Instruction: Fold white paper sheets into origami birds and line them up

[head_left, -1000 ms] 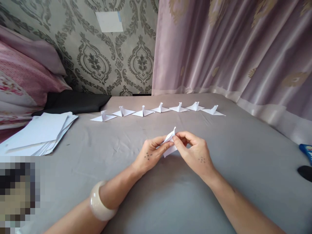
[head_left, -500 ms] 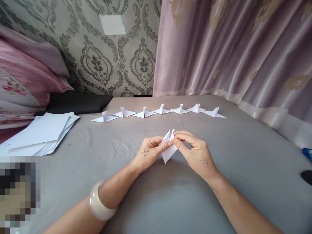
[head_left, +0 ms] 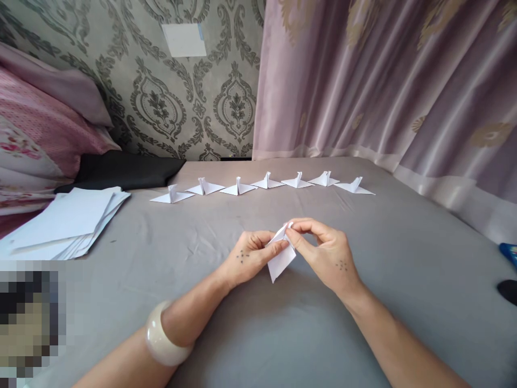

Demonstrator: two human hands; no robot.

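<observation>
Between my two hands is a folded white paper crane (head_left: 281, 262), tilted, one pointed end hanging down toward me. My left hand (head_left: 251, 256) pinches its left side, thumb across the front. At its upper right, the thumb and fingertips of my right hand (head_left: 328, 252) grip a narrow upright point. The fingertips behind the paper are partly hidden. Beyond my hands stands a row of several finished-looking white paper cranes (head_left: 238, 187) with spread wings, some of them touching at the wing tips.
A stack of white paper sheets (head_left: 68, 221) lies at the left, with a black cloth-like item (head_left: 125, 171) behind it. Grey fabric (head_left: 194, 328) covers the surface. A pink curtain (head_left: 343, 81) hangs at back right. A dark object (head_left: 508, 291) sits at the right edge.
The paper crane has tipped and moved slightly lower, and its two upper points now appear closer together. Both hands keep their grip. The view has shifted slightly.
</observation>
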